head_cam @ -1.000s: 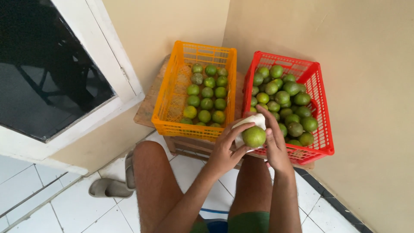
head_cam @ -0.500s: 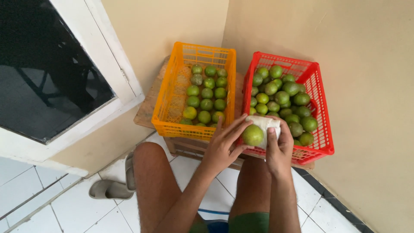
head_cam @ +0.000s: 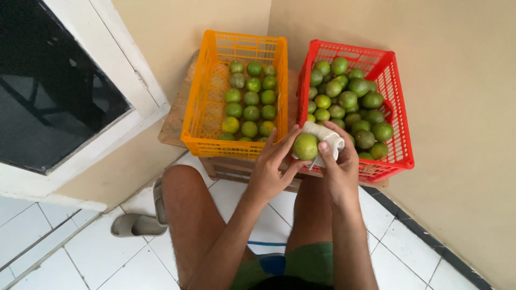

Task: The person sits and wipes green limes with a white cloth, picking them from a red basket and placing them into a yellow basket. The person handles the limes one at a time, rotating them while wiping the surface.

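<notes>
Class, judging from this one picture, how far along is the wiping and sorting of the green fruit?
Done: neat rows of fruit lie in the orange crate, filling roughly half of it. In hand: the left hand holds one green fruit while the right hand presses a white cloth to it. Left: the red crate is heaped with fruit, so most seems to remain.

Person seated, seen from above. Both forearms bare, no sleeves visible; left hand (head_cam: 267, 174) and right hand (head_cam: 339, 171) bare, without gloves, rings or a watch. Both thighs bare. Green shorts (head_cam: 309, 266) at the near edge. No markings visible on the shorts.
</notes>
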